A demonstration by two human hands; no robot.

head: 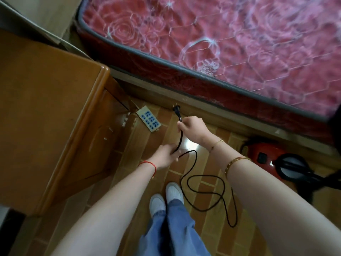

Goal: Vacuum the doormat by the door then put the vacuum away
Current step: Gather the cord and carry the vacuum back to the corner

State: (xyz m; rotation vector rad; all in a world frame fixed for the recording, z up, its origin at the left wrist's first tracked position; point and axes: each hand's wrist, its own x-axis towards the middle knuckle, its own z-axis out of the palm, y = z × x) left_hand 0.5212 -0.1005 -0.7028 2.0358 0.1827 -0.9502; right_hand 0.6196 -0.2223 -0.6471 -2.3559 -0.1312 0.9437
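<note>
A red canister vacuum (265, 156) with a black handle sits on the floor at the right, beside the bed. Its black power cord (204, 191) lies in loops on the wooden floor in front of my feet. My right hand (191, 129) grips the cord just below the black plug (176, 109), which hangs free in the air. My left hand (166, 156) holds the cord a little lower down. A white power strip (149, 119) with blue sockets lies on the floor left of the plug, apart from it.
A wooden nightstand (48, 111) fills the left side. A bed with a red rose-patterned mattress (221, 43) runs across the top and right. My white shoes (166, 196) stand on the brown wood-tile floor (208, 237) between them.
</note>
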